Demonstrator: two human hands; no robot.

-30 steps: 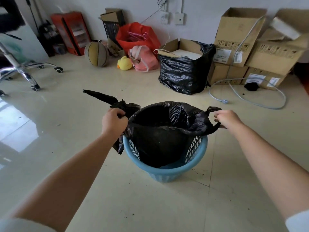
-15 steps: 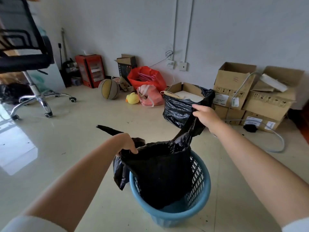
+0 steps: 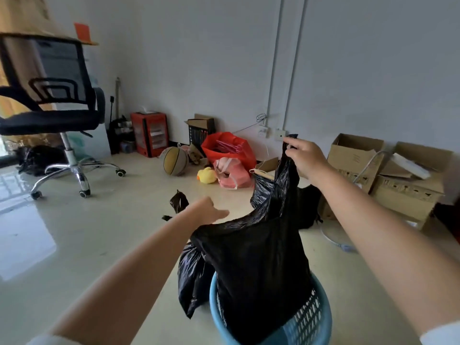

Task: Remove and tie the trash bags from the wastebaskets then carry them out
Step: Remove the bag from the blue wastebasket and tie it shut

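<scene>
Progress shows in the height of the lift: the right hand (image 3: 305,158), level with the basket rim a second ago and only partly raised half a second ago, is now well above it, pinching shut on one handle strap of the black trash bag (image 3: 256,265) and drawing that side into a taut peak. The left hand (image 3: 207,211) has risen far less. It sits low at the bag's other shoulder, closed on the second handle, whose loose end (image 3: 178,200) pokes out just beyond the knuckles; the fingers themselves are turned away, so how firm that hold is cannot be told.

Below both hands the bag hangs as a long dark sheet, its upper part clear of the blue wastebasket (image 3: 316,317) and its bottom still down inside the latticed wall. A slack fold drapes over the rim on the left-hand side. A second ago the liner was stretched open around the rim; now it is off the rim and collapsing shut.

My reading is that removal is well under way but not finished: the bag's base has yet to clear the basket. The lopsided pull looks likely to tip the contents toward the left hand, so that side probably needs to come up before the handles can be brought together and knotted.
</scene>
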